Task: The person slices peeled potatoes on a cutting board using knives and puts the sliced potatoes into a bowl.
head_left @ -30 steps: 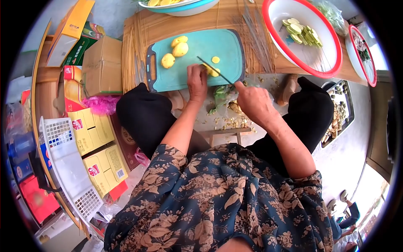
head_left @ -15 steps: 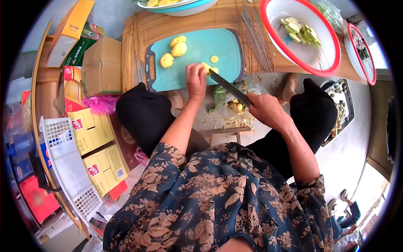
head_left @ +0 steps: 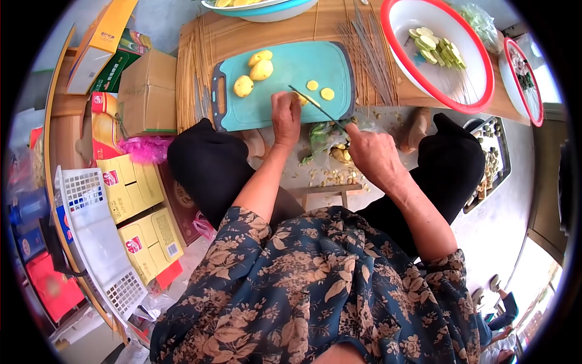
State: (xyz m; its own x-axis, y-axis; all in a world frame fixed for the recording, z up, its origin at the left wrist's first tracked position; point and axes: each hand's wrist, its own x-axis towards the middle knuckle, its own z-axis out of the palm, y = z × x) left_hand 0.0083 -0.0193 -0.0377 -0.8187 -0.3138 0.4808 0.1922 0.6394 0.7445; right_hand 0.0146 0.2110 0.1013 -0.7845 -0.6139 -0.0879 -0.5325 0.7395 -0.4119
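Note:
On the teal cutting board, my left hand is closed on a peeled yellow potato, mostly hidden by the fingers and the blade. My right hand grips the handle of a kitchen knife. Its blade is seen nearly edge-on, over the potato and close beside my left fingertips. Two round potato slices lie to the right of the blade. Several whole peeled potatoes rest on the board's upper left.
Thin skewers lie on the wooden table on both sides of the board. A red-rimmed basin with green-edged slices stands at right. Below the board, a plastic bag and scraps lie on the floor. Cardboard boxes are stacked at left.
The knife has shifted left and turned edge-on, and my right hand has moved slightly left. A slice that lay close to the potato now lies farther right on the board.

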